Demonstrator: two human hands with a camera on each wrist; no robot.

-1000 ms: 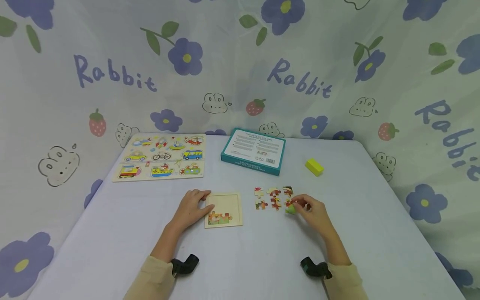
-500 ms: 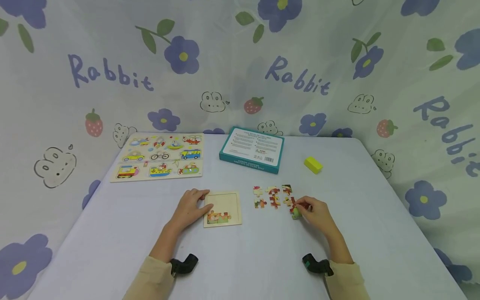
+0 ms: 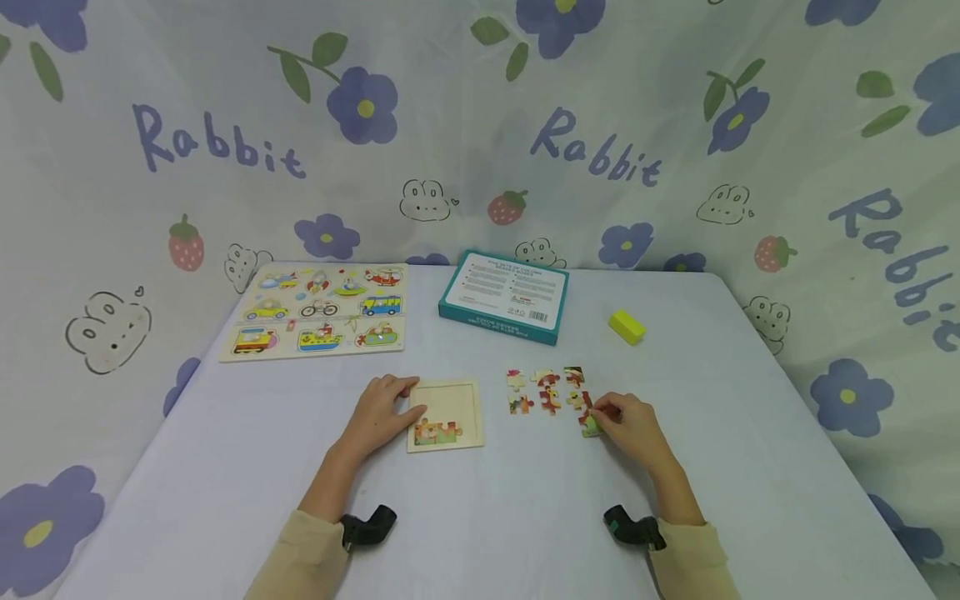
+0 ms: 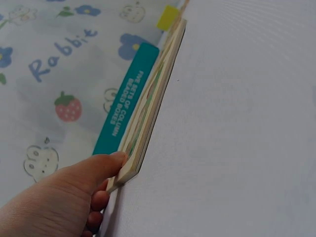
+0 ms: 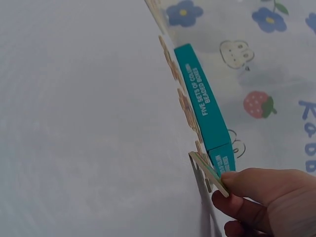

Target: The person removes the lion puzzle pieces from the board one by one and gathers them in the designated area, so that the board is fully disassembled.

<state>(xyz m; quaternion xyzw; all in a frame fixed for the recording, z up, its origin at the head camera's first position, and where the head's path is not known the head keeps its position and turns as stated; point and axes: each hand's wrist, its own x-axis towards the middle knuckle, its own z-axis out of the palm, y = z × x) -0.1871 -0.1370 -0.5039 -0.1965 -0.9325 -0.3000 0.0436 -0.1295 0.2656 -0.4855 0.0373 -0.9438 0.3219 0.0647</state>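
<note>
A square wooden puzzle tray (image 3: pixel 478 417) lies in the middle of the table in the head view. Joined jigsaw pieces (image 3: pixel 437 432) fill its lower left part. My left hand (image 3: pixel 378 417) holds the tray's left side, thumb on the rim; the left wrist view shows the thumb over the tray edge (image 4: pixel 153 121) and fingers curled beside it. To the right, my right hand (image 3: pixel 632 427) pinches a green and red jigsaw piece (image 3: pixel 589 426) between thumb and fingers. In the right wrist view that piece (image 5: pixel 208 173) is tilted, one end raised. Several loose jigsaw pieces (image 3: pixel 550 400) lie in two rows beside it.
Behind the tray lies a teal and white box (image 3: pixel 504 296). A vehicle puzzle board (image 3: pixel 318 312) is at the back left, and a yellow block (image 3: pixel 627 327) at the back right. A printed curtain (image 3: pixel 465 108) hangs behind the white table (image 3: pixel 510 517).
My right hand has drawn the pinched piece slightly right and nearer, away from the loose pieces. The left hand stays on the tray. The head view has shifted slightly.
</note>
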